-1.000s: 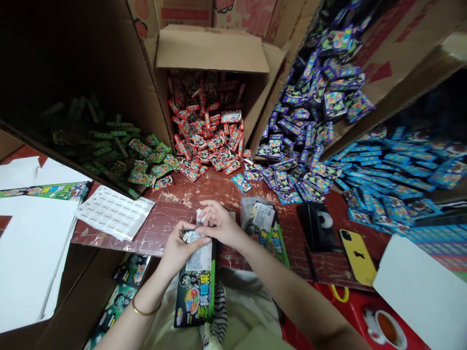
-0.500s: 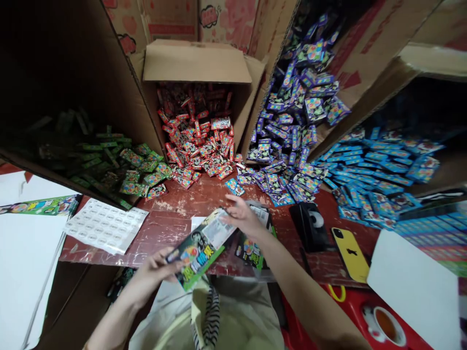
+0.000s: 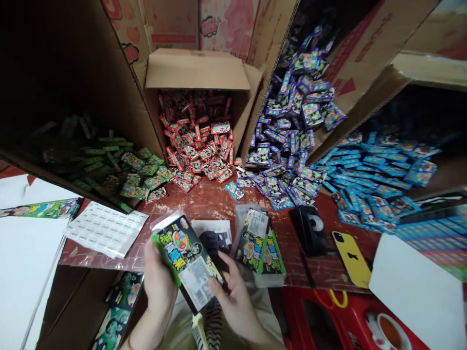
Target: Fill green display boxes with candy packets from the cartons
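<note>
Both of my hands hold one long green and black candy pack in clear wrap, low in the middle of the view. My left hand grips its left edge with the fingers curled behind it. My right hand holds its lower end, where a white label sits. A similar wrapped pack lies on the red table just right of my hands. A white slip and a small dark object lie between the two packs.
Tipped cardboard boxes spill small candy boxes onto the table: green at left, red in the middle, purple and blue at right. A sticker sheet, a black tape dispenser and a yellow phone lie on the table.
The pack has been turned and brought down close to my body. My right hand drew back from the table to the pack's lower end; my left hand shifted to its left edge.
</note>
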`<act>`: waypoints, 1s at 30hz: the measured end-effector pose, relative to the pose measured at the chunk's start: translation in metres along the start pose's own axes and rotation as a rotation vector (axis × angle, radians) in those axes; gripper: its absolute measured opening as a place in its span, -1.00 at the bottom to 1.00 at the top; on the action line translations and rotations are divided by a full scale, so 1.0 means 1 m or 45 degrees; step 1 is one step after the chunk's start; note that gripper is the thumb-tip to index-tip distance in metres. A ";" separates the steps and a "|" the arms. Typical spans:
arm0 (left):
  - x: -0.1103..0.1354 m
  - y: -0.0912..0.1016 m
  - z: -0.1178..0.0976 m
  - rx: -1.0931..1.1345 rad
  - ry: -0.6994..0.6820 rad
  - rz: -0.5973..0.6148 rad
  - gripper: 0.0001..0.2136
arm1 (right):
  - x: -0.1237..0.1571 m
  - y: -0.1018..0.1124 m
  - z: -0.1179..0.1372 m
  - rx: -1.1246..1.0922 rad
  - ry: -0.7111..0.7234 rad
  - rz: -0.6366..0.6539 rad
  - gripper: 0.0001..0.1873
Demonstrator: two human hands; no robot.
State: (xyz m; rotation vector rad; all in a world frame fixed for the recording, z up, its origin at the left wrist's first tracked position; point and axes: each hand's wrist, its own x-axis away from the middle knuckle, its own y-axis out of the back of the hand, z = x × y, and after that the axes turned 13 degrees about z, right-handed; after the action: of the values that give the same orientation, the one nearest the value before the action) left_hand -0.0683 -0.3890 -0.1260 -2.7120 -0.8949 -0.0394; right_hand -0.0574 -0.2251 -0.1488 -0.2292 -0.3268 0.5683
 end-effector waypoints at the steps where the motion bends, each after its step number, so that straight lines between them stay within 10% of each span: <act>1: 0.000 -0.002 0.004 -0.074 0.031 0.036 -0.45 | -0.001 0.002 0.004 0.089 0.047 -0.031 -0.37; 9: 0.021 -0.015 0.022 -0.286 0.001 0.383 -0.38 | -0.044 0.007 0.029 0.376 0.649 -0.264 -0.47; 21: 0.006 -0.021 0.025 -0.356 0.019 0.674 -0.81 | -0.047 0.012 0.014 0.221 0.605 -0.435 -0.62; 30: 0.002 -0.017 0.010 -0.267 0.065 0.739 -0.86 | -0.041 0.018 0.028 0.154 0.526 -0.192 -0.15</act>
State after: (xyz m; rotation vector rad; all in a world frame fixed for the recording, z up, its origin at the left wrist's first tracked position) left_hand -0.0777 -0.3718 -0.1311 -3.0391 -0.0665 -0.0846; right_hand -0.1090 -0.2299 -0.1380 -0.1976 0.0902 0.3784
